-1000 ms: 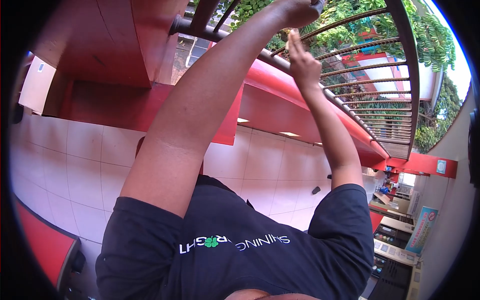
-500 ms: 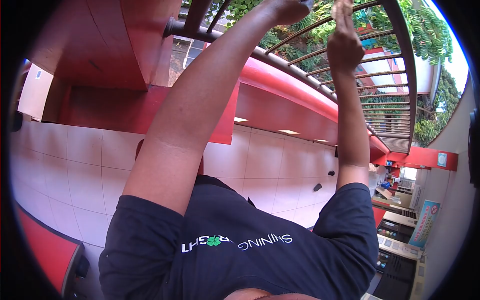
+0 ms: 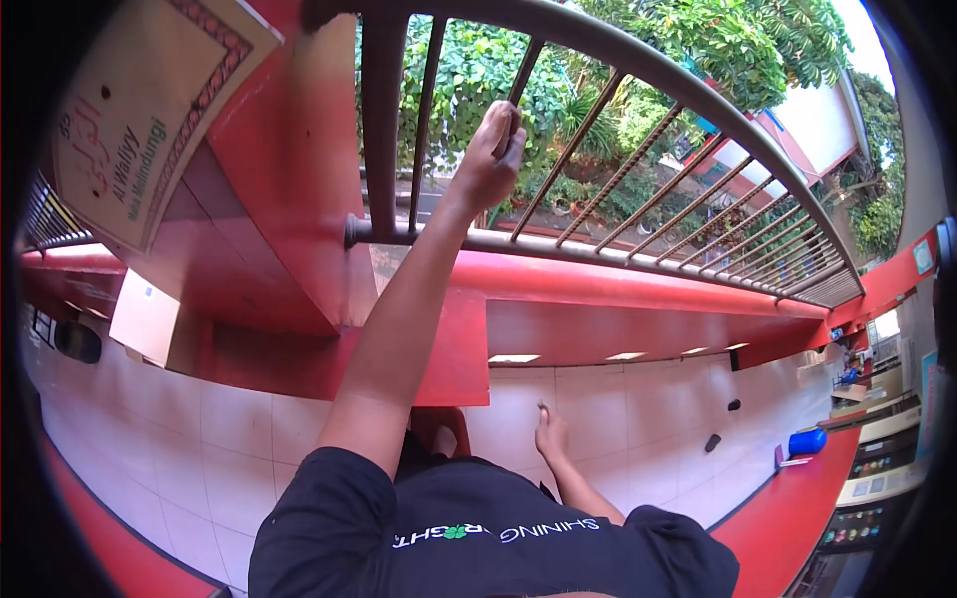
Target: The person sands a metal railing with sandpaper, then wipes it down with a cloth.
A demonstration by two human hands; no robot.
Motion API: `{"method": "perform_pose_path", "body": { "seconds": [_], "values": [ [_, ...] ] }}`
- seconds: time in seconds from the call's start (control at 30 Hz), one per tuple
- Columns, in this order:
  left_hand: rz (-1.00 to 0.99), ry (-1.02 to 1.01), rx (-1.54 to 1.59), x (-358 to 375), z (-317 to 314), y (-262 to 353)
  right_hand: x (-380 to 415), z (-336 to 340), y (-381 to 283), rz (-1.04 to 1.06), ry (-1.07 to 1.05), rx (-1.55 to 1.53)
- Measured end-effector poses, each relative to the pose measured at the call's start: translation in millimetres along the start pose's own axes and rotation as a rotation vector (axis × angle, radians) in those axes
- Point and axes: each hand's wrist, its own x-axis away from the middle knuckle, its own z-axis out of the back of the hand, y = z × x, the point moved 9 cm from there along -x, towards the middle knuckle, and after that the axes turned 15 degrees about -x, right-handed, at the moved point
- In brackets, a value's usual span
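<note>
My left hand (image 3: pixel 490 164) is raised in front of me at the metal railing (image 3: pixel 688 267). Its fingers are closed around one of the upright railing bars (image 3: pixel 525 72), below the curved top rail. Lower down, my right hand (image 3: pixel 551 436) hangs in front of my body above the tiled floor, away from the railing. The fingers of this hand are curled in, with a small tip showing at the top; whether it holds anything is too small to tell.
A red ledge (image 3: pixel 638 292) runs beneath the railing, beside a red pillar (image 3: pixel 249 189) bearing a printed sign (image 3: pixel 150 110). A cardboard box (image 3: pixel 145 317) stands at left. Dark objects (image 3: pixel 713 443) lie on the tiles (image 3: pixel 598 419). A blue container (image 3: pixel 807 442) sits at right. Greenery grows beyond the bars.
My right hand has dropped from the railing to in front of my body. My left hand is now on a bar, lower in view. The view has shifted, showing more railing and the sign.
</note>
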Motion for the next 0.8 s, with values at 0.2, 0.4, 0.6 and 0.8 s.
{"method": "perform_pose_path", "body": {
  "seconds": [0.2,0.4,0.6,0.8],
  "values": [
    [0.053,-0.004,0.105,3.1,-10.3,-21.8,10.7,-1.8,81.7,-0.331,-0.043,-0.550],
    [0.068,-0.066,-0.021,16.0,-8.6,2.9,-29.0,29.4,-23.8,-0.366,0.045,-0.904],
    [0.433,-0.487,0.420,146.9,-36.3,45.5,-57.7,62.8,-167.3,-0.156,-0.016,-1.293],
    [0.743,-0.799,0.811,215.3,-60.2,30.6,-84.4,91.9,-280.5,0.000,-0.166,-1.363]
  ]
}}
